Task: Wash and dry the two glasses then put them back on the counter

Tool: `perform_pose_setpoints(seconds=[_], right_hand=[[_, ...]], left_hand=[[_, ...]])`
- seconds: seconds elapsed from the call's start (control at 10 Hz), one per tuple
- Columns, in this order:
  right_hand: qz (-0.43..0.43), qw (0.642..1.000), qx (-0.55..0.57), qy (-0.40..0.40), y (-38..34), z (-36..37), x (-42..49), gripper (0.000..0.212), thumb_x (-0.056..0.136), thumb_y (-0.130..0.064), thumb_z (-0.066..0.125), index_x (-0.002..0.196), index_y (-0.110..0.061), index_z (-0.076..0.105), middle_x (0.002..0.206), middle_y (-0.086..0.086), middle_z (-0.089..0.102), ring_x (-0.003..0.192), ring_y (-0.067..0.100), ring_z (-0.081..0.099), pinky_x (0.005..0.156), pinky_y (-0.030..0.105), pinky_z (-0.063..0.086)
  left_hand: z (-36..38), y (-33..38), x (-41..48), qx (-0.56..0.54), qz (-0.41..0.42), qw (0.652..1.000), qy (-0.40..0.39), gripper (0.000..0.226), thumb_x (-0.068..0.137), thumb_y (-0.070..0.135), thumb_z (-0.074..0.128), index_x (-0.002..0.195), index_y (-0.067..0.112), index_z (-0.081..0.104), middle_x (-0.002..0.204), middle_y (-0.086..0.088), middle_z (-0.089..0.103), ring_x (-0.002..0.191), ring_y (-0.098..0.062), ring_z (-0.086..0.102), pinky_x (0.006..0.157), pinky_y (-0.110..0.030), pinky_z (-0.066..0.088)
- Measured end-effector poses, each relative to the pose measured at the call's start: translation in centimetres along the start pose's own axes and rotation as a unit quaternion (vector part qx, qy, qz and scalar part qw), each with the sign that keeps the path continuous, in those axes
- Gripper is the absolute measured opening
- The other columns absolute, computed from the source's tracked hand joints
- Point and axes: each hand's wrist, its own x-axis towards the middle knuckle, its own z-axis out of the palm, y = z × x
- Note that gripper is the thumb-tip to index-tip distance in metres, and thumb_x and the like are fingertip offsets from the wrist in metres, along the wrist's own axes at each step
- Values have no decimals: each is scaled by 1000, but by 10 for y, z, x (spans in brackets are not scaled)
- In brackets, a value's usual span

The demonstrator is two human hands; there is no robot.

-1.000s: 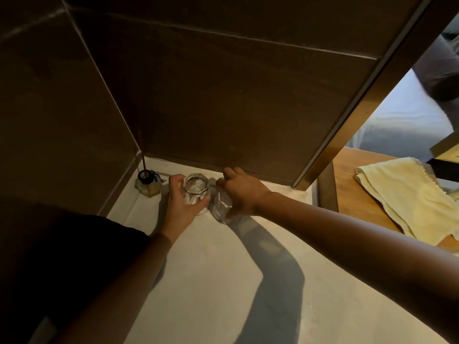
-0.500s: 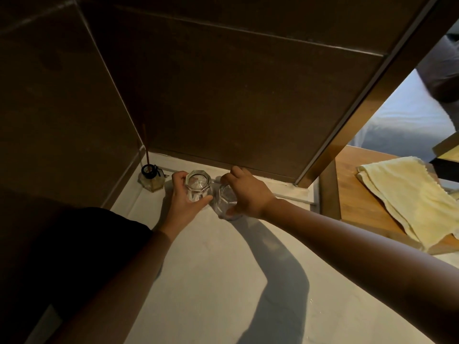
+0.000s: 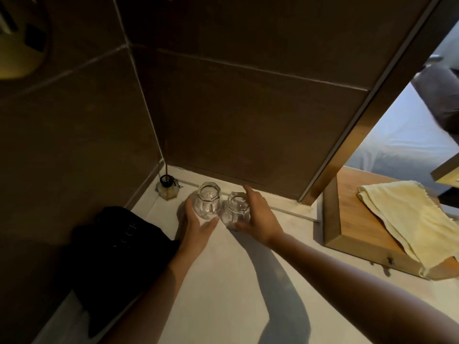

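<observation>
Two empty glasses stand upright on pale worktop [image 3: 223, 281], side by side, just R of small diffuser bottle [image 3: 167, 189] w/ one stick in it. Left hand [image 3: 196, 229] spread loose round left glass [image 3: 207, 201]; right hand [image 3: 258, 217], fingers straight, against right glass [image 3: 236, 209].

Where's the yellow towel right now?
In the head view it is on the right side: the yellow towel lies on the wooden tray, one corner hanging over the tray's front edge, off to the right of the right hand.
</observation>
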Motion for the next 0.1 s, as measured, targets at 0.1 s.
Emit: perform_pose_setpoints(seconds=[0.1], right_hand=[[61,995,29,69,12,15,-28,87,79,-40,73,148,-17,26,148,7,39,134,24,37,107,35,36]], left_hand=[[-1,-8,-43,44,4,999,-16,85,86,31,65,152,16,13,158,-12,19,144,-27,23,115,-41,30]])
